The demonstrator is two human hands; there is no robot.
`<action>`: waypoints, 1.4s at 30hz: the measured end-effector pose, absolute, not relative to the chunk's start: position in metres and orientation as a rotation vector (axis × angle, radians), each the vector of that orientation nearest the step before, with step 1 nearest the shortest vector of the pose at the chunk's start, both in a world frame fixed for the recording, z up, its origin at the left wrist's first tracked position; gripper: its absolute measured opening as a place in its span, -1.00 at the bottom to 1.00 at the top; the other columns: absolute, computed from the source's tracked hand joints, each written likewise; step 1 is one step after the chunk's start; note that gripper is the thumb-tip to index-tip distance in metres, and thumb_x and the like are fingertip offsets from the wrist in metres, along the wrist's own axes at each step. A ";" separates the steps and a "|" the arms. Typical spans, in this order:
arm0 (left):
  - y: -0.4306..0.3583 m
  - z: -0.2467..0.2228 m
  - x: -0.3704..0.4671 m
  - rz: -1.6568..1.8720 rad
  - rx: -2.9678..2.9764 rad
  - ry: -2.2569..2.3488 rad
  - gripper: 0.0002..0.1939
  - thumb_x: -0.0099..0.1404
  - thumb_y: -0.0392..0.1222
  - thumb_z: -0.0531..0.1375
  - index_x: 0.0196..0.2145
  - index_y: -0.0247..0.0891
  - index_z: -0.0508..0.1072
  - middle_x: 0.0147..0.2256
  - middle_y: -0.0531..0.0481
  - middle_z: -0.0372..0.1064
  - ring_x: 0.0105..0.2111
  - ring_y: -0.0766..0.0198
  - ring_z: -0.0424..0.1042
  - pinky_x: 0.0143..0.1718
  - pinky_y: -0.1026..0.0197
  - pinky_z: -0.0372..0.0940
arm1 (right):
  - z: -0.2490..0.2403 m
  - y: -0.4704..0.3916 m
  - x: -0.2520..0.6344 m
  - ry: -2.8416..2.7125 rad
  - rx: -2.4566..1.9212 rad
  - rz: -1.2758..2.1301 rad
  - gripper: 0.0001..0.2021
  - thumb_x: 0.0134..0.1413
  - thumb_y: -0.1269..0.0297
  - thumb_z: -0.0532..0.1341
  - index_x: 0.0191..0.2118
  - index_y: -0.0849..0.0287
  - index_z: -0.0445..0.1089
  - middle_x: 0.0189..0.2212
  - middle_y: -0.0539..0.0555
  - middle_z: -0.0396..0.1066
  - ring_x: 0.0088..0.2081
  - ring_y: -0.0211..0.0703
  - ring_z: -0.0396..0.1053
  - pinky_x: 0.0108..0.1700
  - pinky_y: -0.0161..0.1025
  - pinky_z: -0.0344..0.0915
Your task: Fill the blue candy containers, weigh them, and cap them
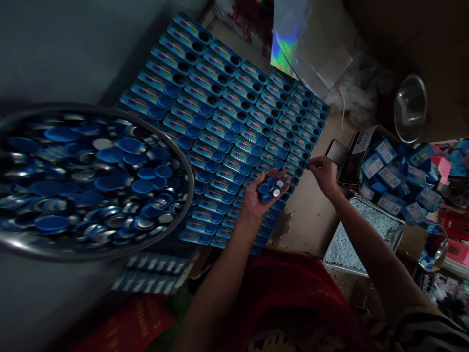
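Note:
Palm up, my left hand cups several small round metal caps, mostly blue side up, a few showing silver. It hovers over rows of flat blue printed packs laid edge to edge on the table. Packs in the far rows have a dark round hole at one end; many nearer ones show a blue disc there. My right hand is at the right edge of the rows, thumb and fingers pinched together close to an end pack. Whatever lies between those fingertips is too small or hidden to make out.
A large metal basin full of blue and silver caps stands at the left. On the right are a carton of blue boxes, a metal tray of pale blue pieces and a clear bowl. Plastic sheets lie at the back.

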State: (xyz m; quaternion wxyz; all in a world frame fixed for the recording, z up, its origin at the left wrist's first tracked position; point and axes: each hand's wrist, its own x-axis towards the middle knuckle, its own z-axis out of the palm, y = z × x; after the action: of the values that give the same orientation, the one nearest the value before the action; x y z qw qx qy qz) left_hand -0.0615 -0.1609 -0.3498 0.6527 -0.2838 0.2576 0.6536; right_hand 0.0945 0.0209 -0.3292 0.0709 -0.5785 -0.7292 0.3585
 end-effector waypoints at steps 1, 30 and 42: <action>-0.158 -0.350 -0.063 1.503 -0.627 0.580 -0.65 0.56 -0.06 0.08 0.02 -0.29 0.58 0.11 -0.26 0.60 0.22 -0.13 0.53 0.23 -0.22 0.47 | -0.330 0.022 0.091 -2.343 -1.720 0.977 -0.83 0.08 0.37 0.32 -0.21 0.19 0.64 -0.24 0.11 0.63 -0.19 -0.09 0.55 -0.06 -0.19 0.37; -0.164 -0.358 -0.026 1.422 -0.719 0.567 -0.51 0.63 -0.07 -0.05 0.22 -0.36 0.52 -0.24 -0.14 0.68 -0.33 0.17 0.67 -0.25 0.14 0.59 | -0.301 -0.040 0.099 -3.304 -0.509 0.940 -0.80 0.44 0.36 0.20 0.00 0.12 0.59 0.01 0.20 0.56 0.03 0.03 0.43 0.12 -0.09 0.40; -0.170 -0.348 -0.069 1.583 -0.646 0.639 -0.60 0.59 -0.01 0.03 -0.01 -0.25 0.60 0.14 -0.20 0.59 0.27 -0.12 0.49 0.17 -0.16 0.52 | -0.324 0.006 0.080 -2.798 -1.576 0.860 -0.84 0.18 0.40 0.29 -0.19 0.16 0.64 -0.15 0.14 0.61 -0.11 -0.01 0.53 -0.05 -0.18 0.38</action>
State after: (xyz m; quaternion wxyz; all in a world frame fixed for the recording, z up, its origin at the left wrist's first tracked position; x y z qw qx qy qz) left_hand -0.0688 -0.1696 -0.3483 0.6117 -0.2801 0.2768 0.6861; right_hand 0.0805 0.0061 -0.3236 -0.0914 -0.4720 -0.8382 0.2575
